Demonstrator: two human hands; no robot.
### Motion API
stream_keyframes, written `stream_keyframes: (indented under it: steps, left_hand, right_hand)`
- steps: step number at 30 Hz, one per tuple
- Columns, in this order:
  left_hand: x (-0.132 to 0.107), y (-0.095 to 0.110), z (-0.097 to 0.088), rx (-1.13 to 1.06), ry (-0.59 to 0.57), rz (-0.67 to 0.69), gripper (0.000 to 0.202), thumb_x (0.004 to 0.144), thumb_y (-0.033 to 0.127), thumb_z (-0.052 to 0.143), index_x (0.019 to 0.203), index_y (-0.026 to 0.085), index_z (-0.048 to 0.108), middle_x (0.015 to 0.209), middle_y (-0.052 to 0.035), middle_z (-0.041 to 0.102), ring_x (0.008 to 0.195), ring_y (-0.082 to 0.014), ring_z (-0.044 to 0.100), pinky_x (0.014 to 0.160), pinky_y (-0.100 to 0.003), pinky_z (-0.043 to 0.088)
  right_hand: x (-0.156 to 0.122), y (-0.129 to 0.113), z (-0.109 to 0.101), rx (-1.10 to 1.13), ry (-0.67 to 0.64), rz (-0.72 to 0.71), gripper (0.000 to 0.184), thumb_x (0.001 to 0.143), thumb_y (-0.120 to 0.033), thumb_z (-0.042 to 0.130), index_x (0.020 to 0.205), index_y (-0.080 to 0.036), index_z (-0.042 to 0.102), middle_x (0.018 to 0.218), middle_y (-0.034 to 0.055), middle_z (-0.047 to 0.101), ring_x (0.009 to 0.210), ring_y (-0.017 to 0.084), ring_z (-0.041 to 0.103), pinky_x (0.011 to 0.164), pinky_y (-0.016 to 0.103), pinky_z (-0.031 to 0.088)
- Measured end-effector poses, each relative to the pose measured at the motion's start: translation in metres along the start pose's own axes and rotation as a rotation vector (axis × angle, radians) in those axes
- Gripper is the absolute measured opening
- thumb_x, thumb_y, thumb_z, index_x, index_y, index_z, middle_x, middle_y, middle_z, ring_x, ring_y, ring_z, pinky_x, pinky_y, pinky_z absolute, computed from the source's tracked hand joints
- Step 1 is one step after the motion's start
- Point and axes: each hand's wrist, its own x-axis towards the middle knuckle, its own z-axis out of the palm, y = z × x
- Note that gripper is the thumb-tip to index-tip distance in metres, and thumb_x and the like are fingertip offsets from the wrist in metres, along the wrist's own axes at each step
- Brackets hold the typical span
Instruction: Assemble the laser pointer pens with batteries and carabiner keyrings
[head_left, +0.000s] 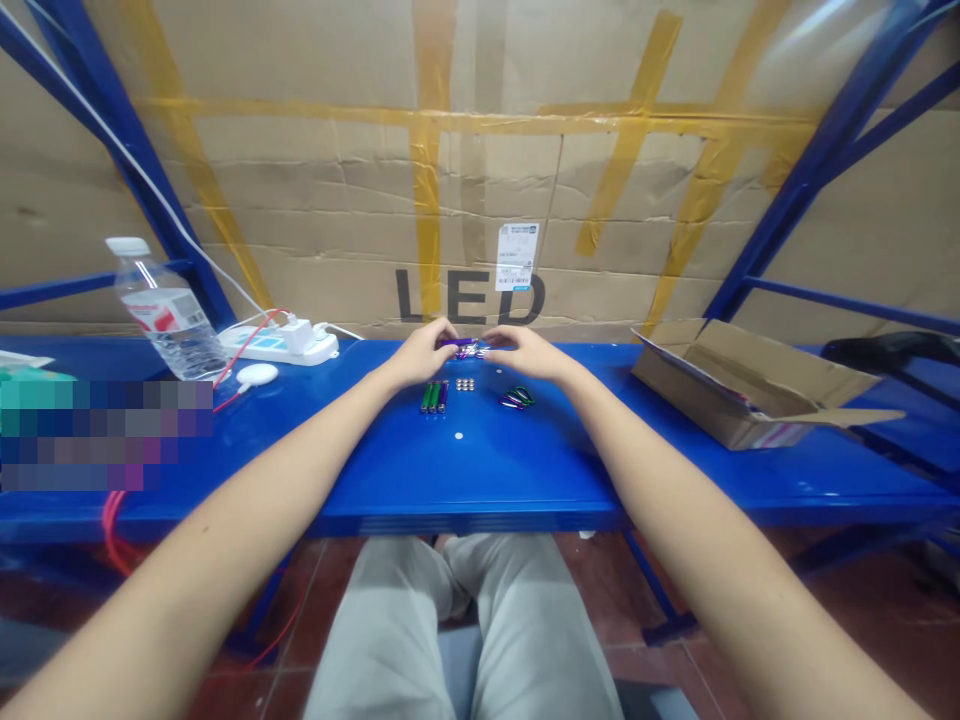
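Both my hands reach far out over the blue table (465, 470), near the cardboard wall. My left hand (424, 352) and my right hand (529, 352) are closed, pinching the two ends of a small purple piece (459, 343) with something silvery beside it. Just in front of my left hand lie three short rods (434, 397), green and purple, side by side. Next to them sits a cluster of small silver beads (466, 384). Under my right hand lie a few small clips (516, 398) in green and purple. A single white dot (459, 436) lies nearer to me.
A water bottle (165, 315) stands at the left, with a white power strip (281, 343) and a round white puck (256, 375) beside it. An open cardboard box (750, 385) lies at the right. A black object (892, 352) sits at the far right. Blue rack struts frame both sides.
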Motion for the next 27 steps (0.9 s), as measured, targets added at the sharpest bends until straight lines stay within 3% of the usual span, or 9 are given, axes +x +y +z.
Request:
stream_keyframes:
  steps: [3,6,9,13,16,22,27]
  left_hand:
    - [-0.005,0.021,0.006,-0.069,-0.021,0.111,0.016,0.092,0.022,0.050,0.106,0.019,0.055,0.104,-0.0066,0.067,0.094,-0.0182,0.063,0.085,-0.032,0.048]
    - [-0.010,0.034,0.011,-0.066,-0.022,0.208,0.022,0.094,0.017,0.043,0.112,0.020,0.054,0.113,-0.0070,0.067,0.105,-0.0186,0.062,0.094,-0.035,0.046]
    - [-0.012,0.038,0.013,-0.008,-0.012,0.210,0.017,0.095,0.022,0.046,0.111,0.020,0.054,0.107,-0.0061,0.068,0.100,-0.0191,0.063,0.091,-0.035,0.046]
    - [-0.013,0.036,0.014,0.101,0.029,0.188,0.012,0.095,0.028,0.053,0.104,0.021,0.056,0.095,-0.0037,0.068,0.086,-0.0186,0.062,0.081,-0.033,0.047]
    - [-0.012,0.033,0.015,0.214,0.072,0.201,0.009,0.096,0.024,0.051,0.097,0.020,0.059,0.095,-0.0056,0.068,0.090,-0.0208,0.062,0.083,-0.034,0.046]
    - [-0.014,0.034,0.016,0.367,0.101,0.192,0.013,0.096,0.023,0.048,0.098,0.018,0.060,0.099,-0.0099,0.069,0.095,-0.0242,0.063,0.082,-0.035,0.047]
    - [-0.016,0.037,0.016,0.450,0.047,0.139,0.019,0.097,0.025,0.044,0.100,0.018,0.062,0.100,-0.0108,0.070,0.092,-0.0252,0.064,0.078,-0.034,0.045]
  right_hand:
    - [-0.001,-0.006,0.003,0.272,-0.105,-0.028,0.030,0.090,-0.026,0.066,0.117,-0.014,0.064,0.121,0.0117,0.071,0.110,0.019,0.065,0.095,0.031,0.052]
    - [-0.001,-0.003,0.003,0.528,-0.189,-0.012,0.026,0.086,-0.033,0.073,0.102,-0.014,0.066,0.096,0.0114,0.075,0.092,0.020,0.071,0.086,0.035,0.057]
    - [-0.001,0.004,0.002,0.619,-0.220,0.022,0.030,0.077,-0.036,0.082,0.089,-0.014,0.065,0.079,0.0078,0.072,0.076,0.019,0.071,0.076,0.035,0.059]
    - [-0.002,0.005,0.000,0.542,-0.186,0.063,0.026,0.080,-0.034,0.079,0.077,-0.014,0.063,0.064,0.0021,0.064,0.061,0.014,0.065,0.064,0.028,0.055]
    - [-0.001,0.003,0.003,0.418,-0.141,0.032,0.020,0.087,-0.029,0.069,0.076,-0.015,0.062,0.055,-0.0020,0.057,0.051,0.012,0.058,0.056,0.026,0.049]
    - [0.003,0.001,0.011,0.169,-0.034,-0.090,0.021,0.091,-0.023,0.055,0.071,-0.017,0.058,0.052,-0.0010,0.057,0.050,0.013,0.055,0.057,0.027,0.043]
    - [0.003,0.002,0.015,0.071,0.030,-0.132,0.021,0.090,-0.025,0.053,0.072,-0.017,0.058,0.051,-0.0015,0.055,0.051,0.014,0.052,0.057,0.027,0.040]
